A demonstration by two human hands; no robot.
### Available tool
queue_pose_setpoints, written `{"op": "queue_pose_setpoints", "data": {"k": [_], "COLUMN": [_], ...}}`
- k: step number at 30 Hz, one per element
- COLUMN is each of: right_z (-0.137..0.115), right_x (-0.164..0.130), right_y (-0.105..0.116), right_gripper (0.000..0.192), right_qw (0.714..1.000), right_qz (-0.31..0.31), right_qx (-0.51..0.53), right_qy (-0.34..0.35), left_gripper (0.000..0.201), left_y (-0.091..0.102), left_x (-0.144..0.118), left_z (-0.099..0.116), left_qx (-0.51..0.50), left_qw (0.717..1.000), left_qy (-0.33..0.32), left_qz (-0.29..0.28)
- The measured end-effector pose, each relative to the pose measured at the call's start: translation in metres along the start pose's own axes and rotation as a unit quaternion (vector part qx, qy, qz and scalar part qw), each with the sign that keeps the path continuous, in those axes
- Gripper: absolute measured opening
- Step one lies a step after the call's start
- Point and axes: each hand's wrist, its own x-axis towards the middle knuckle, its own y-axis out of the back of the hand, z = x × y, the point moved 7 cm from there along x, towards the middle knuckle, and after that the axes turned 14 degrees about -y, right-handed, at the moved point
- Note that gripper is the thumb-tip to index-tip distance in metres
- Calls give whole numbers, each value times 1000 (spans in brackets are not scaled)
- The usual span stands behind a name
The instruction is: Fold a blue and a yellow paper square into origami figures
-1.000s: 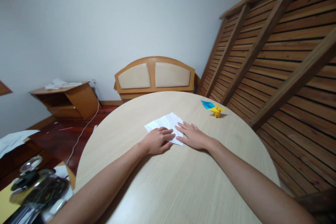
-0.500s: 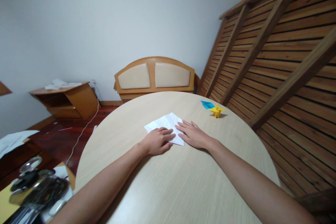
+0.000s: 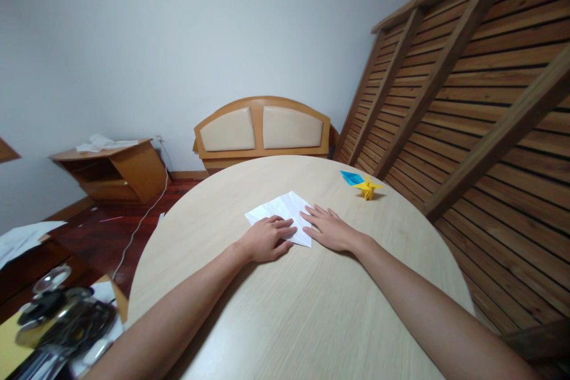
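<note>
Hands barely differ from a second ago: the left hand (image 3: 266, 239) lies flat, fingers spread, on the folded white paper (image 3: 282, 212) near the round table's (image 3: 312, 309) middle, while the right hand (image 3: 330, 229), also open-palmed, has edged slightly rightward along the paper's near-right edge.

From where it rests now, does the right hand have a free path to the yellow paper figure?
Probably yes. The right hand lies flat on the white paper, and only bare table lies between it and the yellow paper figure. The blue paper piece sits beyond it, not in the way.
</note>
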Motion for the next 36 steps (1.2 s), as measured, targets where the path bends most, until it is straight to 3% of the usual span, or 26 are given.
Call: {"op": "queue_pose_setpoints", "data": {"k": [10, 17, 29, 36], "right_z": [2, -15, -5, -16], "right_x": [-8, -14, -5, -7], "right_y": [6, 11, 6, 11], "right_gripper": [78, 58, 65, 50], "right_qw": [998, 993, 1000, 993], "right_qz": [-57, -41, 4, 38], "right_qx": [11, 2, 10, 8], "right_qy": [32, 113, 24, 111], "left_gripper": [38, 36, 34, 30], "left_y": [0, -1, 2, 2], "left_x": [-1, 0, 1, 2], "left_z": [0, -3, 0, 0], "left_qx": [-4, 7, 15, 20], "left_qw": [1000, 1000, 1000, 999], "left_qy": [0, 23, 23, 32], "left_qz": [1, -4, -6, -8]}}
